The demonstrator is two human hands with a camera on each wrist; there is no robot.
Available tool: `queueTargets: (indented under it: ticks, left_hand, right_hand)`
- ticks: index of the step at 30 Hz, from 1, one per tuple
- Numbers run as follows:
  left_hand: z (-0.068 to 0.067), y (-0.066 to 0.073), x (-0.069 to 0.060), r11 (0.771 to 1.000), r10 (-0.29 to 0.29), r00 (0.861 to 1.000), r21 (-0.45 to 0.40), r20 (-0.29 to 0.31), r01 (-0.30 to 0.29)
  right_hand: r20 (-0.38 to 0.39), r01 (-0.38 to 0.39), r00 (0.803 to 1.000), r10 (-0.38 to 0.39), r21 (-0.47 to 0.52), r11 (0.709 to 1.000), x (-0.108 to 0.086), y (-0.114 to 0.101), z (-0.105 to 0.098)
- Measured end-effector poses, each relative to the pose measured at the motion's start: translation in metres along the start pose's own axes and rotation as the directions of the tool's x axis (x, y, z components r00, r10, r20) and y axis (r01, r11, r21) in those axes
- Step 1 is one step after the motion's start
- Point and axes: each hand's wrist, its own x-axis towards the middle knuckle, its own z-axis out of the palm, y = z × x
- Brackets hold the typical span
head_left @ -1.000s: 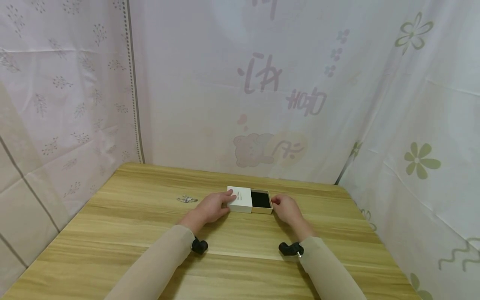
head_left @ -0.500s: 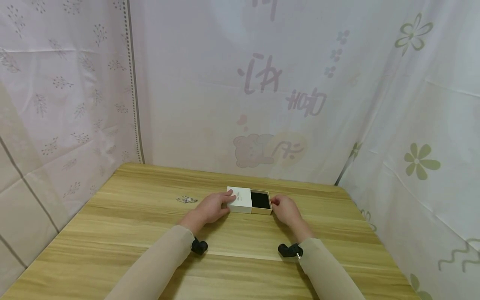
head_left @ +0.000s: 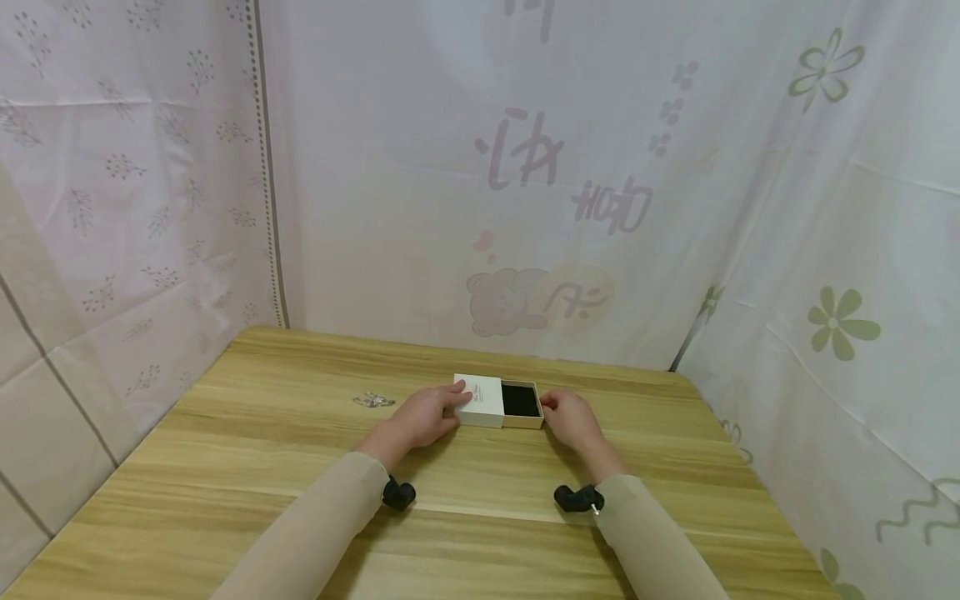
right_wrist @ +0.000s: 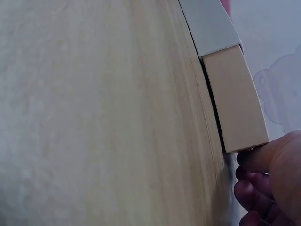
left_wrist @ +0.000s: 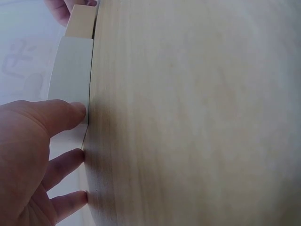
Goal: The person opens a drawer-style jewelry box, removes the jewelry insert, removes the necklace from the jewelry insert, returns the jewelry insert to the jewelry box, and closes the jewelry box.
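Note:
A small white drawer box [head_left: 480,398] lies on the table with dark print on its sleeve. Out of the sleeve's right side sticks a tan inner drawer [right_wrist: 235,99], with a black lining [head_left: 521,400] inside. My left hand [head_left: 426,414] grips the sleeve at its left end, thumb on the near side and a finger on top. At the drawer's outer end is my right hand [head_left: 572,417], fingers curled and pinching that end; the exact contact is partly hidden. Left of the left hand lies a silvery piece of jewellery [head_left: 373,400], its kind too small to tell.
The wood-grain table [head_left: 480,542] reaches back to a printed white curtain [head_left: 390,208]. More patterned cloth hangs on both sides. Each wrist wears a black camera mount [head_left: 399,494].
My right wrist has shifted very slightly left. Both hands stay on the box, and the drawer looks about equally far out.

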Motion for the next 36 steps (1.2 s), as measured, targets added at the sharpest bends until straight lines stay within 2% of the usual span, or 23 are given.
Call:
queueTargets:
  ticks: [10,17,29,36]
  left_hand:
    - [0.000,-0.001,0.000,1.000,-0.001,1.000,0.013,0.007,0.001]
    - [0.001,0.000,-0.001,1.000,0.020,1.000,0.003,0.002,-0.020]
    - [0.002,-0.003,0.002,0.999,0.022,1.000,0.025,-0.004,-0.022]
    - [0.004,-0.004,0.002,1.000,0.013,1.000,0.008,-0.011,-0.013]
  right_hand:
    - [0.003,-0.002,1.000,0.002,0.020,1.000,-0.001,-0.005,0.003]
    - [0.003,-0.001,1.000,0.001,0.014,1.000,-0.001,-0.008,0.006]
    - [0.005,-0.026,1.000,0.026,-0.001,1.000,0.001,-0.013,0.010]
    - [0.000,-0.023,1.000,0.023,0.010,1.000,0.003,-0.014,0.013]
